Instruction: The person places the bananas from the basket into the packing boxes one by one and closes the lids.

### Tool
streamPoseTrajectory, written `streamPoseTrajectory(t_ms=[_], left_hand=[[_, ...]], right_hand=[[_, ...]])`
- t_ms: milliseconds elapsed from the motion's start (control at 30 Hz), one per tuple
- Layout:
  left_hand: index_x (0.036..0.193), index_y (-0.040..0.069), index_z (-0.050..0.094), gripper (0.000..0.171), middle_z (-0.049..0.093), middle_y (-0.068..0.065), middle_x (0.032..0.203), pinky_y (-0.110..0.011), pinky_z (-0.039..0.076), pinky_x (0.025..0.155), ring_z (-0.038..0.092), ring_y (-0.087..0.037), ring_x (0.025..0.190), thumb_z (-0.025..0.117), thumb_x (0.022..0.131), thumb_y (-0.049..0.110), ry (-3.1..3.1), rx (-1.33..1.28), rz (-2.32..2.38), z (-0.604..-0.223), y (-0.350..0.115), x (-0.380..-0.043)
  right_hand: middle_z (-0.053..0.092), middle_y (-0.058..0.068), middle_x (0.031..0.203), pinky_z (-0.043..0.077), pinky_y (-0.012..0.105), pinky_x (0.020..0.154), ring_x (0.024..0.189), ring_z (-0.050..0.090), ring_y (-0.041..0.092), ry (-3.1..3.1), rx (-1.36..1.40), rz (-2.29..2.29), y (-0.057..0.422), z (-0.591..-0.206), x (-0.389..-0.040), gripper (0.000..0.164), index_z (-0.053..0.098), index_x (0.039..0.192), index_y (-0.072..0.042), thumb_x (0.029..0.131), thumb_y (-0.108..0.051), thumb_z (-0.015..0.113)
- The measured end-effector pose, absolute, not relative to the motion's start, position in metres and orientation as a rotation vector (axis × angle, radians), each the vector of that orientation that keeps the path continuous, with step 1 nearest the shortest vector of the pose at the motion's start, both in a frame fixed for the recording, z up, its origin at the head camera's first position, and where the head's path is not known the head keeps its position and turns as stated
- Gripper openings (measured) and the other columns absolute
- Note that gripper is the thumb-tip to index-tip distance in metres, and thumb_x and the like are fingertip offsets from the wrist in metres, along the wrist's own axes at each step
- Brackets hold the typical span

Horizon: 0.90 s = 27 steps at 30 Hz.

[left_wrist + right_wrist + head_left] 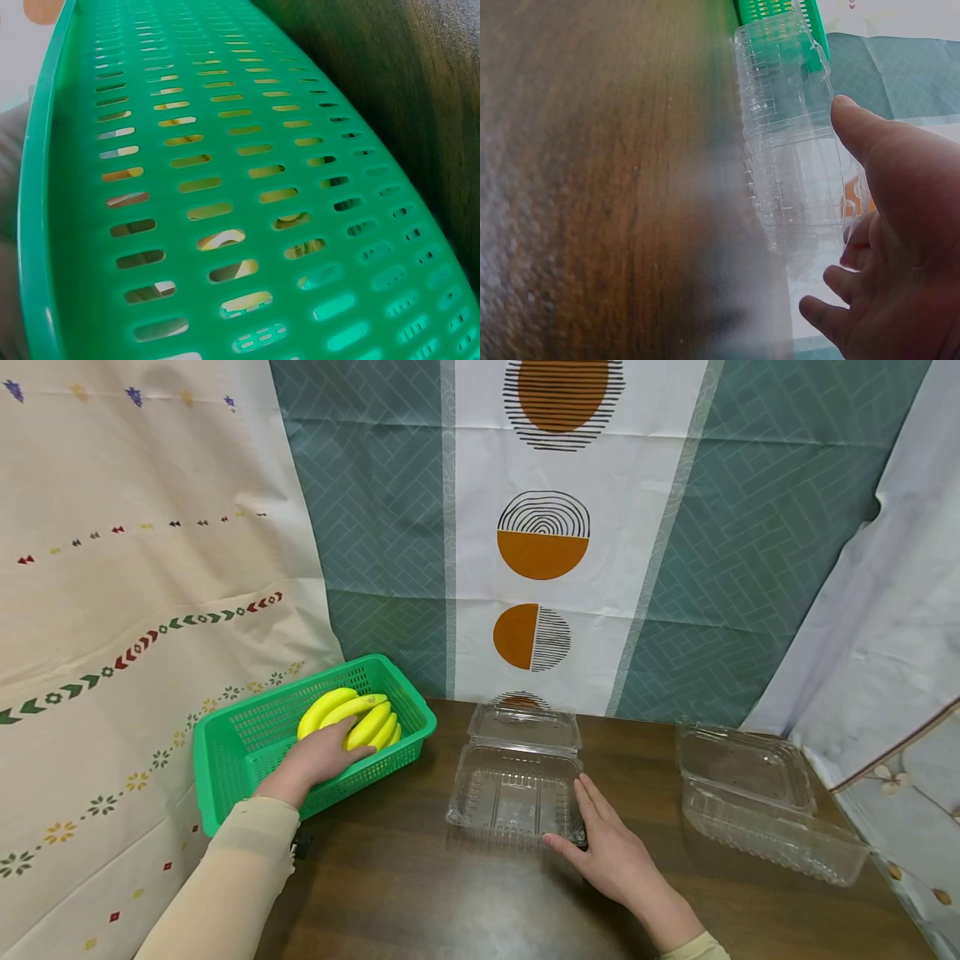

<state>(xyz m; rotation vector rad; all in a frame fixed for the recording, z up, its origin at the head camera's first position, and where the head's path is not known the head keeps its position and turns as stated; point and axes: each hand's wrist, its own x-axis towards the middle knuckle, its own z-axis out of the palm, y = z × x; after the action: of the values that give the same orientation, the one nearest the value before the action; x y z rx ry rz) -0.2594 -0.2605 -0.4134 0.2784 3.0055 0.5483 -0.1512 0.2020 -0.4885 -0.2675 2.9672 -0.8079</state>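
Note:
Yellow bananas point(367, 727) lie in the right part of a green basket point(225, 752). My left hand point(318, 756) reaches over the basket's near rim and grips the bananas, its thumb on their near side and its fingers partly hidden between them. In the left wrist view, the slotted basket wall point(225, 180) covers most of the bananas. A clear plastic clamshell container point(517, 793) stands with its lid point(525, 727) folded back. Along its right edge my right hand point(611, 852) rests with fingers extended, thumb at the near corner. The right wrist view shows thumb and fingers spread beside the container wall point(795, 150).
Farther right on the brown table point(420, 893) stands another clear clamshell container point(772, 839), its lid point(742, 768) raised behind it. Patterned cloth hangs behind the table and along both sides. The basket sits against the left cloth point(150, 693).

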Motion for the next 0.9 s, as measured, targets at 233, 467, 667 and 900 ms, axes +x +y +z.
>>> streamPoseTrajectory(t_ms=[233,467,667,900], left_hand=[[0.157,-0.008,0.049,0.073,0.071,-0.020,0.122,-0.055,0.051,0.088,0.063,-0.036,0.099,0.072,0.108,0.040,2.996,0.281,0.567,-0.4166,-0.2626,-0.2611],[0.157,-0.008,0.049,0.071,0.072,-0.021,0.123,-0.055,0.051,0.089,0.064,-0.036,0.100,0.073,0.108,0.038,2.991,0.283,0.571,-0.4178,-0.2638,-0.2620],[0.157,-0.009,0.048,0.072,0.072,-0.021,0.123,-0.056,0.052,0.091,0.065,-0.036,0.101,0.074,0.107,0.035,2.992,0.299,0.563,-0.4170,-0.2653,-0.2616],[0.158,-0.011,0.047,0.072,0.071,-0.026,0.128,-0.059,0.053,0.094,0.067,-0.039,0.105,0.075,0.107,0.032,2.989,0.308,0.537,-0.4187,-0.2663,-0.2620]], right_hand=[[0.008,0.011,0.185,0.044,0.072,0.112,0.164,0.029,0.041,2.969,-0.277,-0.811,0.2016,-0.4878,-0.1510,0.110,0.015,0.178,-0.008,0.102,-0.068,0.068],[0.009,0.011,0.185,0.044,0.071,0.113,0.164,0.029,0.041,2.972,-0.280,-0.814,0.2017,-0.4882,-0.1511,0.110,0.015,0.177,-0.007,0.102,-0.068,0.068],[0.008,0.011,0.185,0.042,0.071,0.115,0.165,0.026,0.041,2.962,-0.276,-0.825,0.2022,-0.4891,-0.1510,0.111,0.014,0.178,-0.008,0.102,-0.069,0.068],[0.007,0.011,0.185,0.042,0.072,0.114,0.164,0.026,0.041,2.953,-0.273,-0.833,0.2018,-0.4880,-0.1504,0.111,0.014,0.178,-0.008,0.102,-0.068,0.068]])
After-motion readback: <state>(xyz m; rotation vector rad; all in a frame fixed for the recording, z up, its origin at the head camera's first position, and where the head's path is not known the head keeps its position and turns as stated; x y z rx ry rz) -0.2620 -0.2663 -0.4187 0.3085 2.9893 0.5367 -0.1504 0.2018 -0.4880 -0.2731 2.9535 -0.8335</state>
